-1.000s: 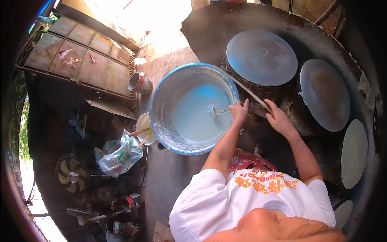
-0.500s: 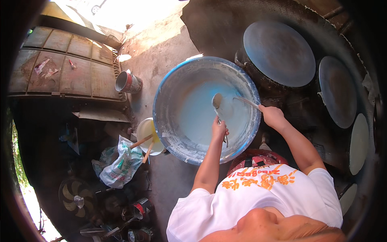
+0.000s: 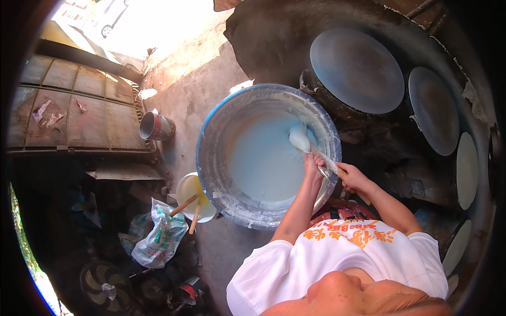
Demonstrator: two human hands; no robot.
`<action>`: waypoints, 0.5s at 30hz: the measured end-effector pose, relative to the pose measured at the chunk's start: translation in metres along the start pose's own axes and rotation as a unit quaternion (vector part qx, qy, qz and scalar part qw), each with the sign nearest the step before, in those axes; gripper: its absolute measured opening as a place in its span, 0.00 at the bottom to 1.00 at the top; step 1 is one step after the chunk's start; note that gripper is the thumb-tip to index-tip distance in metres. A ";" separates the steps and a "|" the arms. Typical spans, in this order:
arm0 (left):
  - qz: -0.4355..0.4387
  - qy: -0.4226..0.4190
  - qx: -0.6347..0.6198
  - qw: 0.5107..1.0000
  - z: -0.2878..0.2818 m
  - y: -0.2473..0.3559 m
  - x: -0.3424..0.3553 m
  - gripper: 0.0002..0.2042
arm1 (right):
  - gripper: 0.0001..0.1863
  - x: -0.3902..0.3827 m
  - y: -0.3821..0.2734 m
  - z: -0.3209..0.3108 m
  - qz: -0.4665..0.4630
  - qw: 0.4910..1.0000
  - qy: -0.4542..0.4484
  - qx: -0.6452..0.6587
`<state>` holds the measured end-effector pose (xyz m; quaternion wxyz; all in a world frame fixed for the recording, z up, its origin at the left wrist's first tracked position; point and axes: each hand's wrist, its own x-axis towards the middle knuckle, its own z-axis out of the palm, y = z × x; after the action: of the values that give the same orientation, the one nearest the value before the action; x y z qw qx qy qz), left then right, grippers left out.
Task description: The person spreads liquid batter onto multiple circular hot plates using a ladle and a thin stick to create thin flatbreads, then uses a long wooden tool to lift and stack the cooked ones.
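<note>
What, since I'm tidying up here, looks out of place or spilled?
Crumpled scraps lie on the rusty panel at left, like stray litter. Whitish residue streaks the inside of the blue-rimmed tub, as if splashed.

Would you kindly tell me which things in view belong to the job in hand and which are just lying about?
In the job:
ladle, in the left hand
long stick, in the right hand
basin of pale liquid

Apparently lying about:
white bag
small can

White T-shirt [image 3: 337, 263] behind left hand [image 3: 314, 165] and right hand [image 3: 355, 178], short sleeves [image 3: 263, 266], orange-and-red print [image 3: 351, 236], red garment [image 3: 345, 210] with pale marks nearer the hands
</note>
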<state>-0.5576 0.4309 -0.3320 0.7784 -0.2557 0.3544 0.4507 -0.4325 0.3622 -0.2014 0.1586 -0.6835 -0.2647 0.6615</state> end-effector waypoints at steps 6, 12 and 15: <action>-0.166 -0.250 -0.143 0.943 0.068 0.013 -0.095 0.18 | 0.24 -0.047 -0.011 -0.037 -0.031 0.958 -0.163 0.236; -0.114 -0.454 -0.023 0.883 0.170 0.032 -0.245 0.20 | 0.24 -0.101 -0.078 -0.031 -0.225 0.862 -0.323 0.320; -0.083 -0.566 0.071 0.817 0.229 0.042 -0.305 0.18 | 0.24 -0.141 -0.140 -0.033 -0.400 0.796 -0.361 0.275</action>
<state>-0.6255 0.4560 0.0444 0.8920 0.0717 -0.1400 0.4238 -0.4189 0.3991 -0.0036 0.4834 -0.1562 -0.3593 0.7828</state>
